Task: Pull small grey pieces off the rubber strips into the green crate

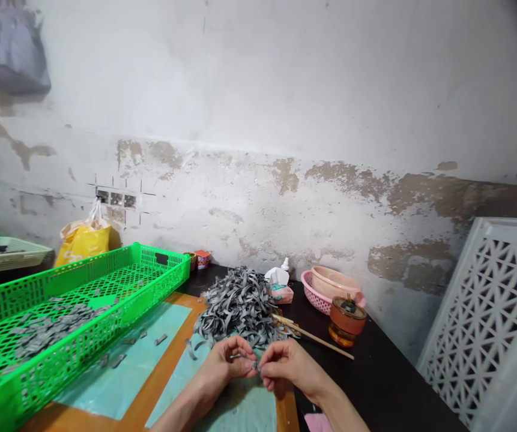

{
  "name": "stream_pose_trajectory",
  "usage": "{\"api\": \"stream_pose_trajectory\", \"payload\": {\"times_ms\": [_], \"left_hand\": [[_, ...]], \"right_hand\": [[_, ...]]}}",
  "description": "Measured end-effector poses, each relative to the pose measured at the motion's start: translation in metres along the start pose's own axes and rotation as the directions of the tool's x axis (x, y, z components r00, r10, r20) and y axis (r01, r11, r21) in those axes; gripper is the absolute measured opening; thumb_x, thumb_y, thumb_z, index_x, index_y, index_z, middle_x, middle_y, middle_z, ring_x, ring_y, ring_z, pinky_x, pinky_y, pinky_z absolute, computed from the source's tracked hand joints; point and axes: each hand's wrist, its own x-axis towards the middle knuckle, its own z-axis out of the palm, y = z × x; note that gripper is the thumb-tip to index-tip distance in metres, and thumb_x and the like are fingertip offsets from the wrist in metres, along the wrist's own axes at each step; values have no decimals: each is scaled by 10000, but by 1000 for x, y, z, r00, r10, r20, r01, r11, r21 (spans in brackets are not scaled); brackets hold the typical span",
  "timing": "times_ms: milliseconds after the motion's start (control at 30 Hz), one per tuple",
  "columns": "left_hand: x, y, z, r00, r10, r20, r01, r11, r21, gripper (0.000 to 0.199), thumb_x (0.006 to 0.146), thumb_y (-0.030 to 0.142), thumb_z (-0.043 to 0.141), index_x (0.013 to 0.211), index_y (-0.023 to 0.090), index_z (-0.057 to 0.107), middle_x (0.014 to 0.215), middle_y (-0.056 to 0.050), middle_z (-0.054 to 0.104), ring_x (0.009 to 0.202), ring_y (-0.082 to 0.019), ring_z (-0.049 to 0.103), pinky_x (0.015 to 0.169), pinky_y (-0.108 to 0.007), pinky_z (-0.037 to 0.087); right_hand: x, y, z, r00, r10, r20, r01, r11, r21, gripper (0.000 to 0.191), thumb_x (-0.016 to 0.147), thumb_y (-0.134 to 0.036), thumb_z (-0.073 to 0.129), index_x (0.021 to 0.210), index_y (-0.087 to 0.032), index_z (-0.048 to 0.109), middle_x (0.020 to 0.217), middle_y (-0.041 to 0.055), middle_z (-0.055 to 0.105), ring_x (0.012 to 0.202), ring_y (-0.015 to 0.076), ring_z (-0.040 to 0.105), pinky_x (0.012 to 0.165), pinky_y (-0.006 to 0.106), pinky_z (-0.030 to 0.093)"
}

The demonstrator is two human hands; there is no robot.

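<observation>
Both hands meet low in the middle of the view, just in front of a heap of grey strips [238, 306]. My left hand [233, 360] pinches a small grey piece [254, 365] between thumb and forefinger. Close beside it on the right, my right hand [280, 366] has its thumb and fingers pressed together at the piece's right side; what it grips there is too small to make out. Beneath the hands lies a light blue sheet [249, 414] with orange-brown borders.
On the left, a green basket [82, 354] holds many short grey pieces, and a few others [161, 339] lie beside it. To the right are a wooden stick [325, 342], an amber jar [347, 324], pink baskets [316, 300] and a tissue pack [281, 293].
</observation>
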Motion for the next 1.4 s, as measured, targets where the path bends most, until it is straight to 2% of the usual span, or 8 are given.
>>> {"api": "stream_pose_trajectory", "payload": {"times_ms": [233, 633, 767, 900, 1033, 1167, 1300, 1400], "left_hand": [[2, 0, 3, 1000, 7, -11, -7, 1000, -7, 314, 532, 301, 877, 712, 149, 670, 746, -35, 670, 615, -128, 607, 654, -263, 509], [4, 2, 7, 999, 32, -4, -32, 998, 47, 335, 493, 313, 893, 648, 137, 653, 601, -9, 651, 552, -120, 594, 576, -228, 456], [5, 0, 4, 999, 26, -22, -24, 998, 66, 315, 521, 319, 877, 652, 143, 651, 634, -6, 650, 580, -127, 599, 611, -243, 470], [5, -2, 2, 999, 1, -47, 0, 999, 35, 285, 551, 291, 861, 663, 153, 638, 667, -1, 647, 600, -127, 606, 636, -244, 474], [2, 2, 5, 997, -37, -61, 37, 999, 2, 294, 532, 260, 866, 692, 167, 637, 683, 16, 632, 605, -121, 600, 646, -249, 490], [-1, 12, 7, 993, -23, -116, 20, 1000, -22, 278, 534, 203, 855, 712, 175, 645, 702, 29, 603, 620, -116, 585, 643, -249, 502], [-2, 21, 5, 962, 59, -268, -87, 992, -94, 282, 518, 149, 855, 699, 178, 640, 683, 46, 585, 570, -89, 564, 622, -218, 489], [-2, 22, 4, 961, 13, -277, -61, 985, -164, 320, 556, 212, 855, 831, 181, 694, 846, -27, 678, 731, -145, 644, 724, -252, 496]], "right_hand": [[7, 3, 2, 996, -8, -93, 6, 1000, -30, 303, 559, -346, 808, 671, -123, 637, 505, 5, 650, 438, 104, 556, 489, 222, 409], [5, 0, 11, 992, -52, -118, 36, 991, -131, 292, 608, -392, 744, 664, -144, 601, 519, -34, 587, 467, 85, 495, 508, 224, 372], [11, 5, 14, 986, -108, -126, 100, 992, -73, 322, 590, -399, 770, 652, -151, 574, 536, -31, 600, 460, 86, 510, 497, 224, 400], [13, 6, 17, 977, -181, -116, 178, 983, -36, 296, 606, -359, 774, 785, -175, 626, 566, -43, 605, 461, 105, 545, 471, 228, 433], [8, 1, 17, 949, -303, -86, 286, 943, -173, 80, 689, -255, 707, 691, -178, 686, 685, -23, 579, 526, 89, 537, 515, 220, 439], [3, -6, 17, 908, -415, -61, 383, 880, -281, 60, 731, -194, 647, 671, -185, 642, 737, -21, 512, 626, 107, 516, 542, 213, 422], [2, -9, 18, 920, -385, -76, 367, 913, -179, 145, 780, -314, 633, 727, -190, 581, 710, -19, 515, 639, 132, 534, 572, 247, 444], [4, -9, 19, 928, -352, -122, 347, 936, -59, 266, 766, -436, 662, 759, -190, 562, 657, -13, 556, 642, 155, 571, 580, 266, 459]]}}
